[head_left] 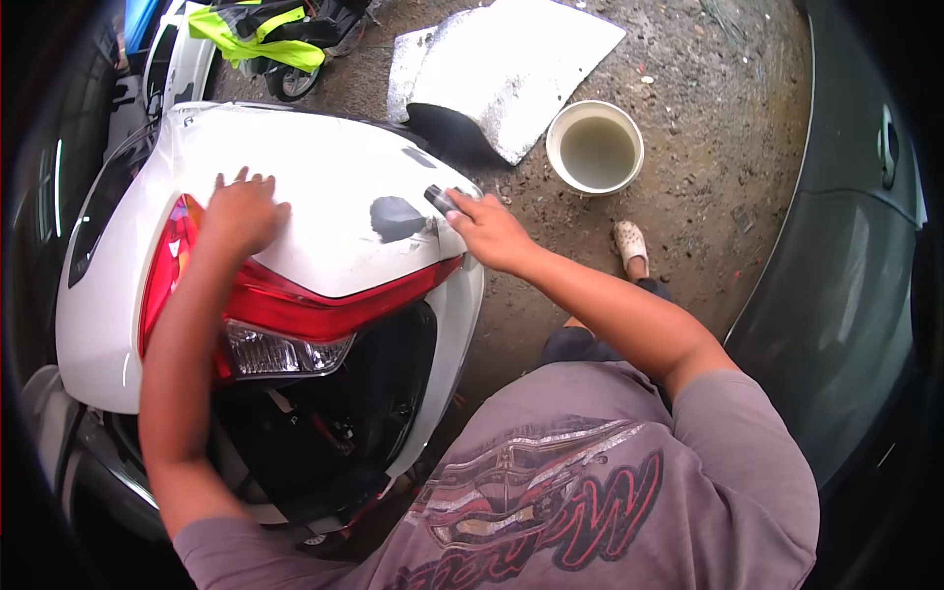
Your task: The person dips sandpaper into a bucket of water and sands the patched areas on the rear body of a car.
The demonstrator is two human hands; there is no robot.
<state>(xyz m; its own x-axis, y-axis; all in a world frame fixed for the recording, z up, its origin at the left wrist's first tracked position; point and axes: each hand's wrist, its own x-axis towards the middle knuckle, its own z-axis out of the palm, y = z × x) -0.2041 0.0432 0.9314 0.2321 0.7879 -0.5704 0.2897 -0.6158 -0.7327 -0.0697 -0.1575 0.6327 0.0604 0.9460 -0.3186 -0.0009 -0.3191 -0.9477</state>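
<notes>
The rear corner of a white car body (315, 177) is in front of me, with a dark grey patch (397, 218) on its upper surface. Resting on the white panel, above the red tail light (324, 310), my left hand (246, 211) holds nothing and has its fingers apart. My right hand (485, 231) grips a small black sanding block (439, 199) at the panel's right edge, just right of the grey patch. Part of the block is hidden by my fingers. Below the tail light, a dark opening (383, 379) shows in the body.
A white bucket (640, 147) of cloudy water stands on the wet dirt ground, near my foot in a pale clog (629, 241). Silvery sheeting (511, 59) lies behind it. A dark car (836, 265) borders the right. A motorbike (293, 81) carries a yellow-green garment (251, 34).
</notes>
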